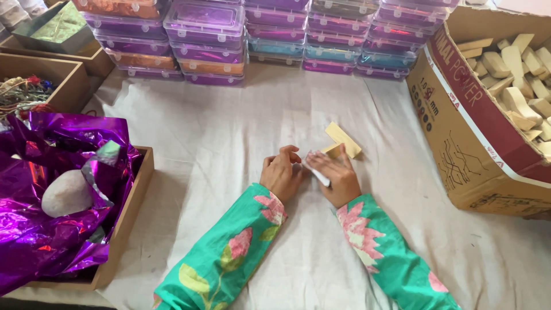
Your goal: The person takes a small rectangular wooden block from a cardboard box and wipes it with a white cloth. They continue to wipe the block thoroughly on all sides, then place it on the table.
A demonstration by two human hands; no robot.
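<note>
**Both hands pressed over a small wooden block at the middle of the worktop**

The right hand (338,177) is laid flat over a pale wooden block (342,139) near the centre of the cloth-covered worktop (229,143); its grip is pressed down on the block and on a strip of white paper (317,172) held under the fingers. The left hand (282,171) is set just beside it, touching it, with the fingers curled loosely; whether anything is pinched in that grip cannot be told. Both forearms are covered by green sleeves with pink flowers.

Along the far edge of the worktop, stacks of clear purple-lidded plastic boxes (206,34) are lined up. At the right edge, an open cardboard carton (459,132) filled with similar wooden blocks (516,74) is seen. At the left edge, a wooden tray (129,218) is filled with crumpled purple foil (51,155), on which a whitish rounded lump (66,192) is resting.
</note>
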